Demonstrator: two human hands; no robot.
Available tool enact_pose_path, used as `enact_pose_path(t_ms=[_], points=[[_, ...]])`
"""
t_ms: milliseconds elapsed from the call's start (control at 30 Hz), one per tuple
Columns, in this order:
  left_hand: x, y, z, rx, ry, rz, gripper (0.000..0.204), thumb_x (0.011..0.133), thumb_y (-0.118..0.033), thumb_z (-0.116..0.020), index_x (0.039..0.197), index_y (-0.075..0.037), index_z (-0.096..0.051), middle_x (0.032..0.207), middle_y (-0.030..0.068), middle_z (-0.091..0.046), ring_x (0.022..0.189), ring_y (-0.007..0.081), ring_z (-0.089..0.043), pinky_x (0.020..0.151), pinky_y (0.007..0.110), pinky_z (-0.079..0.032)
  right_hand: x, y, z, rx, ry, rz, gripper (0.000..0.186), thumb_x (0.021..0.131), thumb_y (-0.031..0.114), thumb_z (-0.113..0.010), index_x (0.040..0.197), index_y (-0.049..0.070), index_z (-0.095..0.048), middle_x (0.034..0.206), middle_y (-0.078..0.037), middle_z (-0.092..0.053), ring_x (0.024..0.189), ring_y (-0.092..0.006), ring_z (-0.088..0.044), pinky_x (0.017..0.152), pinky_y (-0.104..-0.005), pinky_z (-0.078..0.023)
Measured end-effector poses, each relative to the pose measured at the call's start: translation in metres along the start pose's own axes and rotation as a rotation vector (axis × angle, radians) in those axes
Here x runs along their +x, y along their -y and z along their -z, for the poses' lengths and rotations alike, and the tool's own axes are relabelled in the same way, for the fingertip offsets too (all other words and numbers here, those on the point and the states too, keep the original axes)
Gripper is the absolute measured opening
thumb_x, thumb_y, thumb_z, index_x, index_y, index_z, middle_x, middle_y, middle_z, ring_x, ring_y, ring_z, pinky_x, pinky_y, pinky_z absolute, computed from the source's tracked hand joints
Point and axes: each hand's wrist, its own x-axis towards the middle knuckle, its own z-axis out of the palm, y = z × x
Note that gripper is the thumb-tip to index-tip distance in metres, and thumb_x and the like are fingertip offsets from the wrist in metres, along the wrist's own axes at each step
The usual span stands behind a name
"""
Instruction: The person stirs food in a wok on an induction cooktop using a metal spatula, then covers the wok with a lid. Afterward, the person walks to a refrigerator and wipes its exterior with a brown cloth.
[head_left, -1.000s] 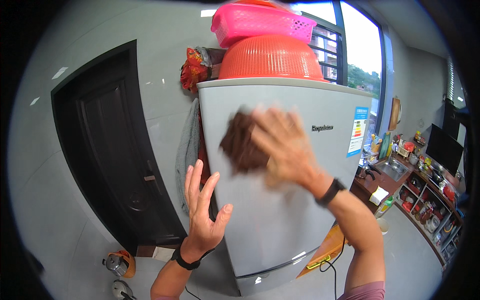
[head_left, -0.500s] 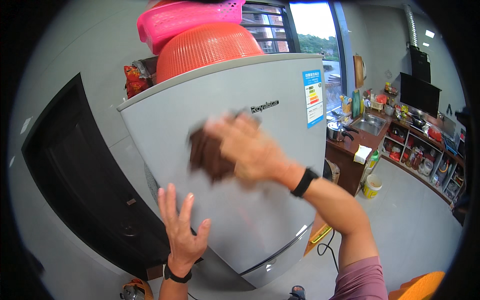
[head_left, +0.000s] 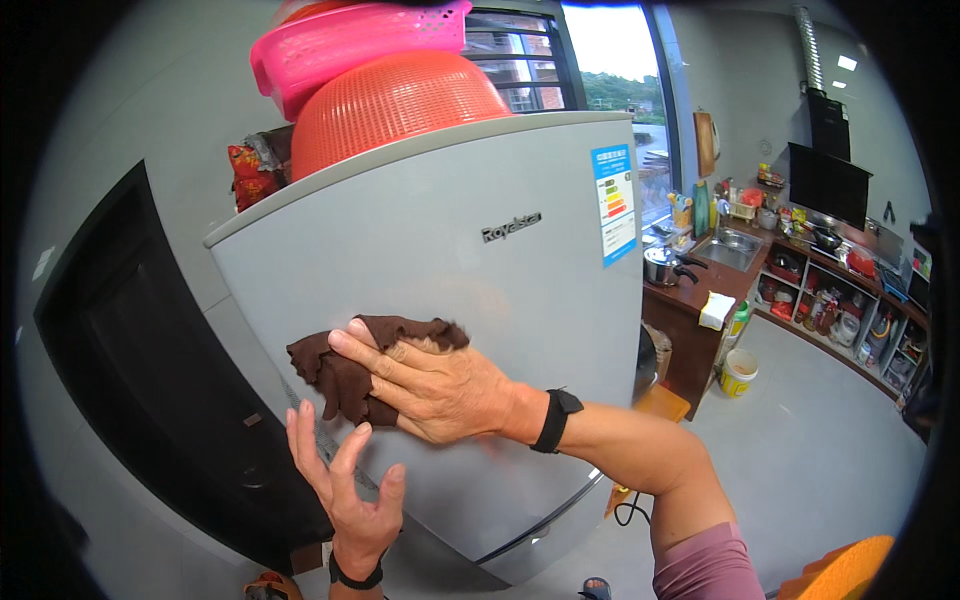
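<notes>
My right hand (head_left: 425, 385) presses a dark brown cloth (head_left: 345, 375) against the grey refrigerator door (head_left: 400, 255). Its fingers point to the left across the bunched fabric, and a dark band circles the wrist. Folds of cloth stick out above and below the fingers, near the door's left edge. Just below the cloth is my left hand (head_left: 355, 500), raised with its fingers apart and nothing in them. Whether its fingertips touch the refrigerator's edge I cannot tell.
A red colander (head_left: 400, 105) and a pink basket (head_left: 350, 55) are stacked on the refrigerator. At left is a dark door (head_left: 160, 370). Right of the refrigerator runs a counter with a pot (head_left: 665, 268) and a sink (head_left: 728, 250). A bucket (head_left: 739, 372) stands on the floor.
My right hand has moved the cloth down and left across the door, and its blur is gone. My left hand has shifted slightly down and left, with its fingers more bent.
</notes>
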Motion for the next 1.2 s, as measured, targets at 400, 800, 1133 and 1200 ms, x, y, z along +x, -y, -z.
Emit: enact_pose_path(t_ms=[400, 800, 1133, 1200], points=[[-0.024, 0.011, 0.032, -0.003, 0.018, 0.104, 0.042, 0.098, -0.035, -0.072, 0.125, -0.003, -0.066, 0.166, 0.0311, -0.028, 0.157, 0.0502, -0.020, 0.123, 0.061, -0.027, -0.085, -0.113, 0.072, -0.217, -0.479, -0.745, 0.050, 0.084, 0.000, -0.047, 0.129, -0.023, -0.043, 0.165, -0.044, -0.017, 0.153, -0.0588, -0.021, 0.130, -0.0548, -0.017], [-0.022, -0.006, 0.016, -0.067, 0.107, -0.039, 0.037, 0.093, -0.025, -0.075, 0.124, -0.007, -0.067, 0.164, 0.0292, -0.033, 0.154, 0.0484, -0.028, 0.124, 0.058, -0.025, 0.005, -0.043, 0.034, -0.163, -0.036, -0.231, 0.052, 0.090, 0.016, -0.062, 0.133, -0.011, -0.048, 0.168, -0.038, -0.019, 0.155, -0.0563, -0.022, 0.128, -0.0599, -0.020], [-0.021, 0.003, 0.022, -0.130, -0.044, 0.101, 0.039, 0.093, -0.026, -0.077, 0.127, -0.009, -0.068, 0.163, 0.0289, -0.034, 0.150, 0.0499, -0.031, 0.123, 0.059, -0.025, 0.088, -0.015, -0.005, -0.089, 0.148, 0.145, 0.044, 0.090, 0.016, -0.068, 0.130, 0.000, -0.059, 0.162, -0.021, -0.045, 0.150, -0.0409, -0.043, 0.124, -0.0511, -0.034], [-0.028, 0.006, 0.023, -0.131, -0.063, 0.136, 0.038, 0.094, -0.026, -0.076, 0.127, -0.008, -0.068, 0.164, 0.0289, -0.034, 0.151, 0.0498, -0.030, 0.124, 0.060, -0.024, 0.028, 0.023, -0.026, 0.058, 0.267, 0.185, 0.052, 0.094, 0.020, -0.064, 0.144, 0.006, -0.057, 0.160, -0.017, -0.049, 0.150, -0.0350, -0.046, 0.121, -0.0475, -0.038]])
